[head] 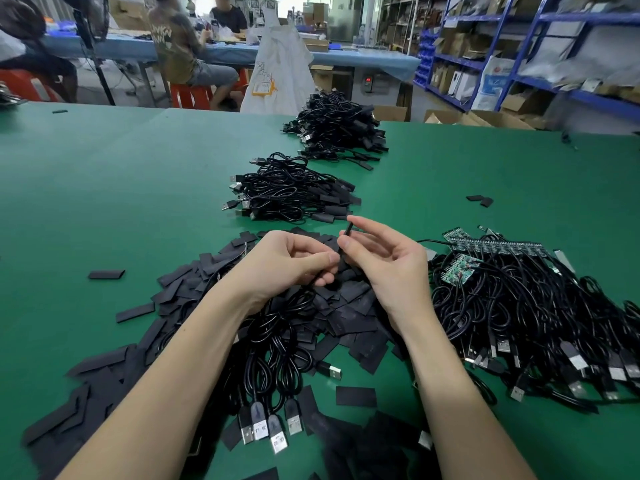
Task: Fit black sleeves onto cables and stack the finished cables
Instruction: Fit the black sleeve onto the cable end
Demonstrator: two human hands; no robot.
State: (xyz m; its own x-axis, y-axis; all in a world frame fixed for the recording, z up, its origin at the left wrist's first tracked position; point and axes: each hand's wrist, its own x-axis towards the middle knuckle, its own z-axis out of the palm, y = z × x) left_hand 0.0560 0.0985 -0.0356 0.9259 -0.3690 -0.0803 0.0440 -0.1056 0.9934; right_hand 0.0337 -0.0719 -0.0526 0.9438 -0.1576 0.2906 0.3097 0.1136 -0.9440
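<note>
Presently, both hands meet above the near sleeve heap [346, 317]. Right hand [388, 268] pinches one sleeve [346, 233] edge-on; left hand [287, 261] grips a cable [313, 284]. Recommend squeezing the sleeve open and feeding straight. Finished stacks [291, 195] lie farther off.

Pale lettering on back of seated person's olive T-shirt [172, 39], too blurred to read; red glowing digits on small grey wall device [368, 81], unreadable.
</note>
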